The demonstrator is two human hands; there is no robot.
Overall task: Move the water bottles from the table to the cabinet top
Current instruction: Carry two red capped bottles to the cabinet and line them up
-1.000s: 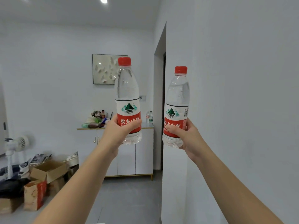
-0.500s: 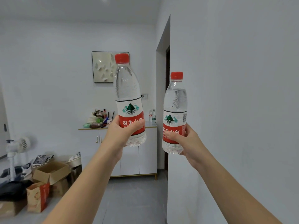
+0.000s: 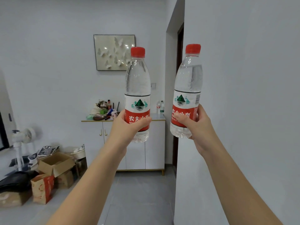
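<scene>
Since the earlier frame, right bottle (image 3: 186,91) had risen level with left bottle (image 3: 138,95). Left hand (image 3: 128,125) clasped one label; right hand (image 3: 198,125) clasped the other. Both upright, airborne. Step: carrying. Next: walk to far cabinet (image 3: 129,143), set down on bare right top.

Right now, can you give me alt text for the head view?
Each hand, left hand and right hand, holds an upright red-capped water bottle, left bottle and right bottle, raised toward a white cabinet across the room, its top cluttered.
</scene>
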